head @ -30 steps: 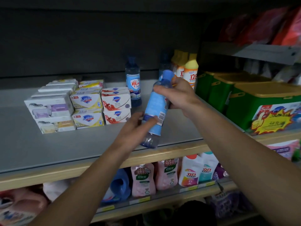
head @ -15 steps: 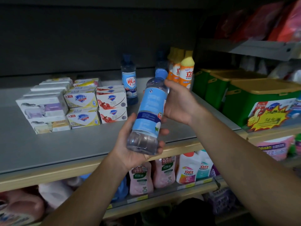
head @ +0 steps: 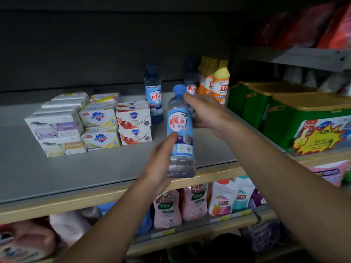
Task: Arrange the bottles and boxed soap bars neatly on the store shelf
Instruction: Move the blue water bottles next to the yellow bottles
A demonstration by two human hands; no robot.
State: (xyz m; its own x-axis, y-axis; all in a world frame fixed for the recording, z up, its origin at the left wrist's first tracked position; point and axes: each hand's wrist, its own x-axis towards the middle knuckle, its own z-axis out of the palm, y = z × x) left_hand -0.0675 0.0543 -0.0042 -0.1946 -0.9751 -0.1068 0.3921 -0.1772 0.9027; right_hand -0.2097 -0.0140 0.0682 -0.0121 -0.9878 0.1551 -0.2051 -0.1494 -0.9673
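Observation:
A clear bottle with a blue label and blue cap [head: 180,130] is upright in the air above the front of the grey shelf [head: 57,175]. My left hand [head: 161,162] grips its lower part, thumb across the label. My right hand [head: 207,112] holds its upper part from behind. Two matching blue bottles stand further back, one [head: 153,95] beside the soap and one [head: 190,80] partly hidden behind my right hand. Boxed soap bars [head: 98,128] are stacked in rows on the left of the shelf.
Orange bottles with yellow caps [head: 220,82] stand at the back right. Green boxes with gold lids [head: 296,118] fill the neighbouring shelf on the right. Pink and white detergent bottles [head: 191,204] line the shelf below. Red packets sit on the upper right shelf.
The bottle has been turned from tilted with its back label showing to upright with its front label facing me. Both hands kept hold of it.

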